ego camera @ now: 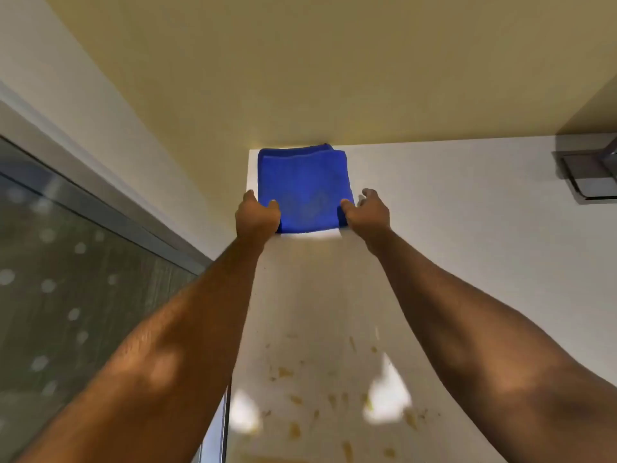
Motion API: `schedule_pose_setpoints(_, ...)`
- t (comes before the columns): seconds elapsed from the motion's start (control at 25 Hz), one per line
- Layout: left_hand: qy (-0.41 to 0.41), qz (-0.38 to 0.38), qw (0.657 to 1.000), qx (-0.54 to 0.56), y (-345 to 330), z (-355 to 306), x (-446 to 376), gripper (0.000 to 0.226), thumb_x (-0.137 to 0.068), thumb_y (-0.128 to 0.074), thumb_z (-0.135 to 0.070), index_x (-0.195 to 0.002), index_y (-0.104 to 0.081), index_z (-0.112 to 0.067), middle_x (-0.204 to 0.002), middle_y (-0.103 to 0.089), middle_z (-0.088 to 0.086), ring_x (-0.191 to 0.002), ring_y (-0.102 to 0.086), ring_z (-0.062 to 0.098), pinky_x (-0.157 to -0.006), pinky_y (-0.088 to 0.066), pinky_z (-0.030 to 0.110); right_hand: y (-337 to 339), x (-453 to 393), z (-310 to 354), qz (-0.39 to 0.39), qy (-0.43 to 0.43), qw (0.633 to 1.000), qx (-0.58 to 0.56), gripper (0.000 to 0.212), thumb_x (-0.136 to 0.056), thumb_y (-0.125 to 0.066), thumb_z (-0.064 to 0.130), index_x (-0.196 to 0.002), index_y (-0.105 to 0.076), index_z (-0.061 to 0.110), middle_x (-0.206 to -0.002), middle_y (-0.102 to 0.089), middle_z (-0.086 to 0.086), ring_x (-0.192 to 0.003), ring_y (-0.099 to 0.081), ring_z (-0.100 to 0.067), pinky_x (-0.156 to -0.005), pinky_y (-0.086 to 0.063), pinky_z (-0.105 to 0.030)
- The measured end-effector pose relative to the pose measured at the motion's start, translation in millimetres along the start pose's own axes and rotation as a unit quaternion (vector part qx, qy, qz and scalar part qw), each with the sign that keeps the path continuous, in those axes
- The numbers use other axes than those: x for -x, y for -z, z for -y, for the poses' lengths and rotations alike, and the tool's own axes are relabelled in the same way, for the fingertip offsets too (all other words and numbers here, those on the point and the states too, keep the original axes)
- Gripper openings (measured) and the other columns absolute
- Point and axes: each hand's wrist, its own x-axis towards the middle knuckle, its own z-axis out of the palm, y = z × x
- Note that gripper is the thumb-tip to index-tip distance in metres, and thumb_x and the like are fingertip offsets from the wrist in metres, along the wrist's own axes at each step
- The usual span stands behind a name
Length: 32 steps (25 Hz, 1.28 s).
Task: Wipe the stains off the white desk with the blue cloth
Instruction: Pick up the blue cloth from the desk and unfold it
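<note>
A folded blue cloth [305, 188] lies flat in the far left corner of the white desk [467, 228], against the yellow wall. My left hand [255, 213] grips the cloth's near left corner, thumb on top. My right hand [367, 212] holds the near right corner, its outer fingers spread over the desk. Several yellow-brown stains [300, 396] are spattered on the desk close to me, between my forearms.
A grey metal object [587, 172] sits at the desk's far right edge. The yellow wall [300, 78] runs along the back of the desk. On the left is a window with a grey frame [83, 262], beyond the desk's left edge.
</note>
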Motion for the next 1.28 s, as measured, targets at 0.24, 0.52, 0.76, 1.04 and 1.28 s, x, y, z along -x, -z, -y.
schedule_pose_setpoints(0.24, 0.125, 0.064, 0.99, 0.005, -13, -13, -32, 0.046, -0.086, -0.065, -0.017, -0.124, -0.049, 0.003, -0.126, -0.057, 0.021, -0.114, -0.058, 0.037, -0.093, -0.05, 0.035, -24, -29, 28, 0.091, -0.115, 0.984, -0.105, 0.014, -0.086, -0.063, 0.015, -0.076, -0.053, 0.012, -0.096, -0.058, -0.012, -0.074, -0.059, -0.02, -0.068, -0.055, -0.029)
schedule_pose_setpoints(0.52, -0.004, 0.056, 0.992, 0.114, -1, -42, -15, 0.058, -0.08, -0.055, 0.0, -0.133, -0.046, -0.023, -0.126, -0.052, 0.01, -0.107, -0.058, 0.029, -0.093, -0.055, 0.043, 7, -27, 23, 0.009, -0.024, 1.0, -0.009, 0.021, -0.082, -0.057, 0.01, -0.102, -0.053, 0.009, -0.097, -0.056, -0.009, -0.087, -0.056, -0.025, -0.069, -0.049, -0.032)
schedule_pose_setpoints(0.76, -0.062, 0.152, 0.976, 0.143, -14, -101, 48, 0.029, -0.084, -0.045, 0.001, -0.074, -0.053, -0.025, -0.091, -0.055, 0.005, -0.084, -0.053, 0.019, -0.071, -0.051, 0.031, 93, 4, 19, -0.021, 0.088, 0.996, -0.01, 0.051, -0.073, -0.049, -0.003, -0.116, -0.061, 0.023, -0.101, -0.059, -0.002, -0.085, -0.058, -0.02, -0.06, -0.044, -0.022)
schedule_pose_setpoints(1.04, -0.18, 0.191, 0.95, 0.169, -51, -105, 158, 0.053, -0.076, -0.056, -0.011, -0.128, -0.061, -0.013, -0.124, -0.065, 0.006, -0.112, -0.063, 0.019, -0.101, -0.05, 0.032, 200, 90, -31, -0.179, 0.121, 0.973, -0.082, 0.035, -0.07, -0.049, 0.007, -0.084, -0.072, 0.03, -0.092, -0.071, 0.015, -0.085, -0.065, 0.002, -0.068, -0.05, -0.011)
schedule_pose_setpoints(1.28, -0.132, 0.366, 0.919, 0.06, -111, -5, 262, 0.057, -0.081, -0.065, -0.023, -0.136, -0.054, -0.014, -0.139, -0.056, 0.011, -0.123, -0.057, 0.03, -0.107, -0.044, 0.042, 215, 173, -185, -0.221, -0.019, 0.975, -0.019, 0.037, -0.076, -0.051, 0.003, -0.092, -0.071, 0.029, -0.105, -0.072, 0.003, -0.095, -0.064, -0.013, -0.078, -0.048, -0.022)
